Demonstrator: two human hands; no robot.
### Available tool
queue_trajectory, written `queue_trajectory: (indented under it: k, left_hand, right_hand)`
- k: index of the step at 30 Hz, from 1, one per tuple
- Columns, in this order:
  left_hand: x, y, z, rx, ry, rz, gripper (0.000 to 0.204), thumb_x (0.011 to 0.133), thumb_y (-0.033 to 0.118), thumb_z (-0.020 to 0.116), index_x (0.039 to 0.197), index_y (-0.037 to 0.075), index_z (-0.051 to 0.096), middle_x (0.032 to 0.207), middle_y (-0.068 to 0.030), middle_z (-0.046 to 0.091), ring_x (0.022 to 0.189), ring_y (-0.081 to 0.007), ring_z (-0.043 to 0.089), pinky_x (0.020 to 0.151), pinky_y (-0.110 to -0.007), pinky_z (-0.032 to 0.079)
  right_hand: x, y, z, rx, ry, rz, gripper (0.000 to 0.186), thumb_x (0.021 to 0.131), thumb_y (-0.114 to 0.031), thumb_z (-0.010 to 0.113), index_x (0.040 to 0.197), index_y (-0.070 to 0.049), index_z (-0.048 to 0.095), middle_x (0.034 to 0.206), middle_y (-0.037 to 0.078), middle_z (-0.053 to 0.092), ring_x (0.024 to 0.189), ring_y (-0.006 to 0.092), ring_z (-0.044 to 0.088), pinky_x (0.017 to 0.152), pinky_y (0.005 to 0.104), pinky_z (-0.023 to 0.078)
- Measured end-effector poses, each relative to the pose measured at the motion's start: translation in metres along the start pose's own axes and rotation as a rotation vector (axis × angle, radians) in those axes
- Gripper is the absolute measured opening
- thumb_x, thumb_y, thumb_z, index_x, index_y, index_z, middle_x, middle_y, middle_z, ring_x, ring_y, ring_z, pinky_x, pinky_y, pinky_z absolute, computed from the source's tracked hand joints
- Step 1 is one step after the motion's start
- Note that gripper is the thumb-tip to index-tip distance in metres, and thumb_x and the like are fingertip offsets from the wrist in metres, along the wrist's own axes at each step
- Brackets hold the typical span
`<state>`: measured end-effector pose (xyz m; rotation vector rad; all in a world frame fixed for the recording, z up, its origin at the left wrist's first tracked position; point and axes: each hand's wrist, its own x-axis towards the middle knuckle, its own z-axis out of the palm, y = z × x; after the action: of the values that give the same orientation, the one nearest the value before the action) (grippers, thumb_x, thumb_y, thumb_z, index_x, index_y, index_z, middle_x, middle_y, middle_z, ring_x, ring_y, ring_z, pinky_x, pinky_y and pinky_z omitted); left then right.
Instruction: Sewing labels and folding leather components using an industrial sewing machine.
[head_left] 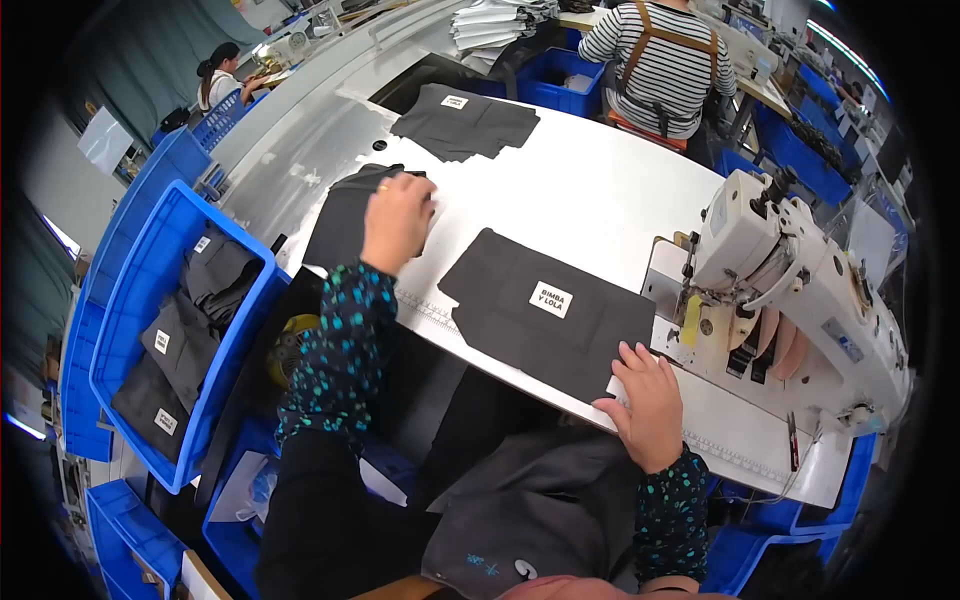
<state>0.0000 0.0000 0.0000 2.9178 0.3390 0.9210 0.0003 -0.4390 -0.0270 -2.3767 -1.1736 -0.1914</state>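
While my right hand (648, 415) rests on the near right corner of a dark grey fabric panel (500, 320), my fingers lie spread along its edge with the thumb apart from them, so I am steadying the cloth and not pinching it. That panel lies flat on the white sewing table (620, 190), right in front of me, its white label patch (551, 299) facing up and its right edge just beside the bed of the white industrial sewing machine (735, 225). My left hand (397, 220) is over the stack of dark fabric pieces (338, 222) to the left; its fingers are curled and blurred, and I cannot tell whether they have closed on a piece or only hover above it. Farther back lies another dark piece with a label (465, 125), and more labelled pieces sit in the blue bin (225, 372) at my left. I judge the step in hand to be keeping the labelled panel in place while I reach for a piece from that stack. The next move seems to call for separating one layer cleanly with the left fingertips, with light right-hand pressure so that the panel stays square.
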Motion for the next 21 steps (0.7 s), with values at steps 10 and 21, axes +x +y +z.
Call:
queue_trajectory:
  k: [10, 21]
  left_hand:
    - [0.015, -0.076, -0.010, -0.820, -0.057, -0.062, 0.007, 0.102, 0.012, 0.059, 0.101, 0.006, 0.060, 0.109, -0.0086, 0.071, 0.101, -0.0186, 0.067, 0.088, -0.032, 0.050]
    - [0.043, 0.120, -0.061, -1.062, -0.744, 0.293, 0.013, 0.101, 0.015, 0.062, 0.097, 0.003, 0.060, 0.084, -0.0026, 0.060, 0.082, -0.0142, 0.059, 0.078, -0.029, 0.048]
  right_hand:
    - [-0.004, -0.001, 0.001, 0.012, 0.013, -0.022, 0.060, 0.082, -0.041, 0.079, 0.125, -0.002, 0.064, 0.143, 0.017, 0.058, 0.134, 0.0378, 0.051, 0.112, 0.0542, 0.037]
    - [-0.008, -0.020, 0.003, -0.081, 0.042, 0.030, 0.073, 0.078, -0.050, 0.078, 0.133, -0.004, 0.063, 0.146, 0.016, 0.055, 0.136, 0.0381, 0.049, 0.111, 0.0557, 0.038]
